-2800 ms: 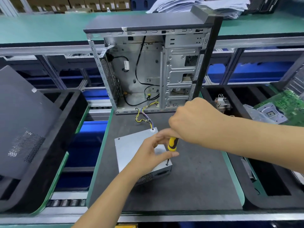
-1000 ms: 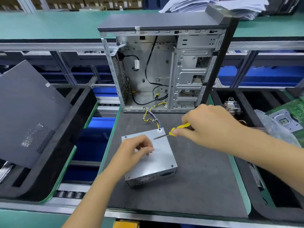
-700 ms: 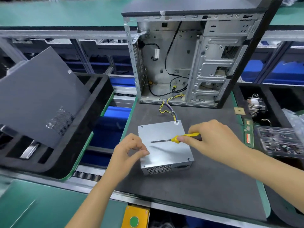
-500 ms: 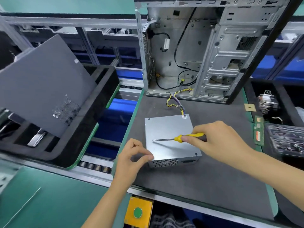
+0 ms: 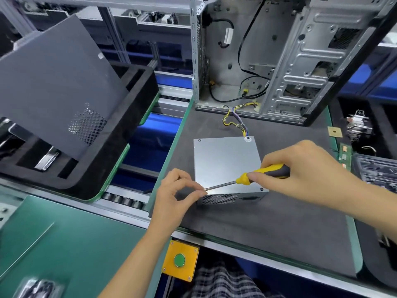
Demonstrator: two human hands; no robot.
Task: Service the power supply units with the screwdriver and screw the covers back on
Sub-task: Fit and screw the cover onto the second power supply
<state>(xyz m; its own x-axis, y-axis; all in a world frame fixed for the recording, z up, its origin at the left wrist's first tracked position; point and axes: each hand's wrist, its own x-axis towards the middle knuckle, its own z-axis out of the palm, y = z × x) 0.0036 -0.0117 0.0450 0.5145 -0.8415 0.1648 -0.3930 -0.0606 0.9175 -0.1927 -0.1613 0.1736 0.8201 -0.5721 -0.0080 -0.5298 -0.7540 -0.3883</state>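
PSU (image 5: 225,162) sits flat on the dark mat (image 5: 268,229), just in front of the open PC chassis (image 5: 279,61), wire bundle (image 5: 236,119) trailing back toward it. We've got the screwdriver (image 5: 253,178) in the right hand (image 5: 305,175), fingers curled round the yellow/black handle, shaft lying low across the cover toward the near-left corner. Left hand (image 5: 176,194) pinches at the tip w/ thumb + forefinger; can't tell if a screw's in there, too small. Screws show at three cover corners; near-left one is hidden by the fingers. Looks like we're seating the last cover screw, prob. Next: stand the driver upright over that hole, keep the tip steady, then turn w/ light downward pressure.
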